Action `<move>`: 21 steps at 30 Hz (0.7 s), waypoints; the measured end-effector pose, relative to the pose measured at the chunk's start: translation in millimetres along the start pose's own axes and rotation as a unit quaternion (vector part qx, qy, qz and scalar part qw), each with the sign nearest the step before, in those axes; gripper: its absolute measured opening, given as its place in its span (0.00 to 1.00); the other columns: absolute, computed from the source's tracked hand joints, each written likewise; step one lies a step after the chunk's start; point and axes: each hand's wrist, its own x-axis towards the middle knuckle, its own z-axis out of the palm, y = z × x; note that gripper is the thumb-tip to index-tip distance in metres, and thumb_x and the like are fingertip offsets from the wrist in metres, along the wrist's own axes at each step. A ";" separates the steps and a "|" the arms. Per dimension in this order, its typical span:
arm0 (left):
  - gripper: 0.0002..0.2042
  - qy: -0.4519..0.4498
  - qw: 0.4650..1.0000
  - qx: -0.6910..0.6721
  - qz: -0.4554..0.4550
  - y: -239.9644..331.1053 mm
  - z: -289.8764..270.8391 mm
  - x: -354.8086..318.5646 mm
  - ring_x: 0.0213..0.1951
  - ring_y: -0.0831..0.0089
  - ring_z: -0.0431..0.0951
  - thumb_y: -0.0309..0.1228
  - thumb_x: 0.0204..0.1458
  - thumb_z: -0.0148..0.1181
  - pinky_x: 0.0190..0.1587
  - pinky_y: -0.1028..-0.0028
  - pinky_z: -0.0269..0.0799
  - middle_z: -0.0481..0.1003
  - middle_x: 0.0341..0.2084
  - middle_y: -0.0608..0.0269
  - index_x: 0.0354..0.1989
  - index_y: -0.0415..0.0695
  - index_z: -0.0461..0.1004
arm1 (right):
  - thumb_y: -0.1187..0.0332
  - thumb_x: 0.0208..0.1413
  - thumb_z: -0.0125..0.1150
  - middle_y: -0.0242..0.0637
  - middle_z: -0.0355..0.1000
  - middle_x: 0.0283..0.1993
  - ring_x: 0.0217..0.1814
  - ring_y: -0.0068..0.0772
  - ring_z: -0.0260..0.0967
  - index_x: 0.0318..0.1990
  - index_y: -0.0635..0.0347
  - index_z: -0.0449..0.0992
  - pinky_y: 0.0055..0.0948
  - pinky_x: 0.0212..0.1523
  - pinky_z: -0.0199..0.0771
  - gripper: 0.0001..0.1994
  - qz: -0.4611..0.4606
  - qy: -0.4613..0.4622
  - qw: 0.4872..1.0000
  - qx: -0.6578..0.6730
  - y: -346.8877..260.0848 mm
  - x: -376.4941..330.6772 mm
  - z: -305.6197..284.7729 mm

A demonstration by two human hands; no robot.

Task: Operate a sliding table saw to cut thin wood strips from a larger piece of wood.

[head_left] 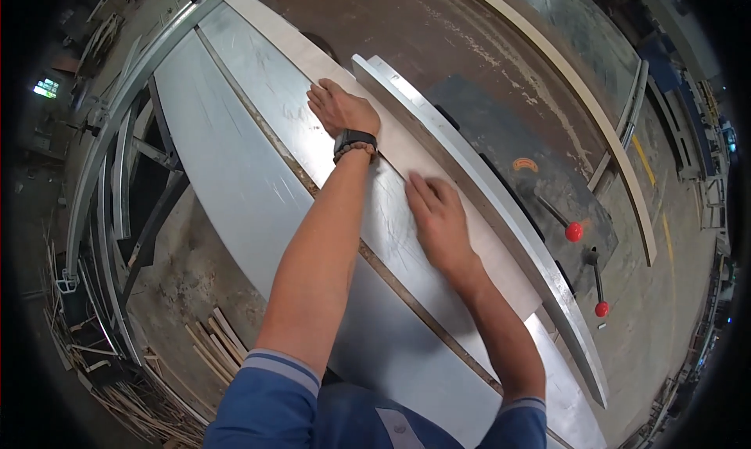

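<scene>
A long pale wooden board [489,253] lies on the silvery metal table [258,175], running from far left to near right. My left hand [346,109], with a dark watch and a beaded bracelet at the wrist, lies at the board's left edge, its fingers stretched toward the metal. Closer to me, my right hand [440,222] rests along the same edge, fingers extended and slightly blurred. Neither hand is wrapped round anything. Along the board's right side runs a long metal fence [485,191]; a narrow gap shows between them in places.
Two levers with red knobs [573,231] stand right of the fence. A curved-looking pale strip [579,81] edges the brown machine top beyond. At left are a metal crossbar frame [109,136] and loose wood strips [215,343] on the floor.
</scene>
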 end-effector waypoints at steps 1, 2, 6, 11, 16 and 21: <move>0.25 0.002 1.000 0.006 -0.001 -5.9 -2.0 6.4 0.65 0.48 0.59 0.24 0.55 0.49 0.71 0.60 0.46 0.62 0.61 0.36 0.60 0.24 0.58 | 0.76 0.49 0.55 0.44 0.70 0.58 0.58 0.46 0.67 0.51 0.68 0.73 0.40 0.58 0.69 0.19 -0.008 -0.012 1.000 0.005 -2.4 -21.6 -11.9; 0.24 0.002 1.000 0.014 0.011 -8.3 -4.1 9.8 0.62 0.49 0.61 0.23 0.53 0.51 0.69 0.61 0.49 0.64 0.58 0.37 0.58 0.24 0.60 | 0.77 0.49 0.55 0.45 0.70 0.58 0.61 0.47 0.66 0.52 0.68 0.73 0.41 0.61 0.68 0.20 -0.002 -0.041 0.999 0.020 -1.6 -46.6 -26.2; 0.20 0.071 0.996 0.031 0.050 -13.4 5.2 32.0 0.54 0.52 0.66 0.22 0.49 0.54 0.64 0.62 0.55 0.68 0.50 0.39 0.51 0.24 0.65 | 0.80 0.48 0.57 0.46 0.71 0.59 0.66 0.49 0.65 0.54 0.66 0.75 0.46 0.68 0.64 0.22 0.038 -0.082 0.996 0.019 4.4 -134.1 -79.8; 0.20 0.051 0.998 0.016 0.021 -16.4 6.8 48.9 0.54 0.52 0.66 0.21 0.50 0.52 0.63 0.63 0.58 0.69 0.50 0.40 0.52 0.25 0.66 | 0.81 0.50 0.58 0.45 0.73 0.57 0.64 0.47 0.68 0.52 0.65 0.76 0.48 0.66 0.67 0.19 0.048 -0.065 0.997 -0.006 14.9 -140.4 -78.4; 0.19 0.062 0.998 0.006 0.012 -24.9 8.2 74.4 0.55 0.51 0.67 0.21 0.51 0.51 0.63 0.62 0.60 0.69 0.51 0.39 0.52 0.25 0.67 | 0.79 0.52 0.57 0.43 0.74 0.56 0.62 0.46 0.70 0.52 0.65 0.76 0.47 0.66 0.67 0.18 0.035 -0.038 0.999 0.002 13.7 -117.3 -63.2; 0.19 0.056 0.998 0.006 0.006 -32.5 9.1 98.6 0.55 0.51 0.68 0.23 0.52 0.50 0.63 0.62 0.60 0.70 0.51 0.39 0.53 0.26 0.68 | 0.80 0.51 0.57 0.43 0.73 0.58 0.63 0.44 0.69 0.54 0.64 0.75 0.45 0.67 0.65 0.20 0.035 -0.041 0.999 0.000 9.9 -98.8 -51.7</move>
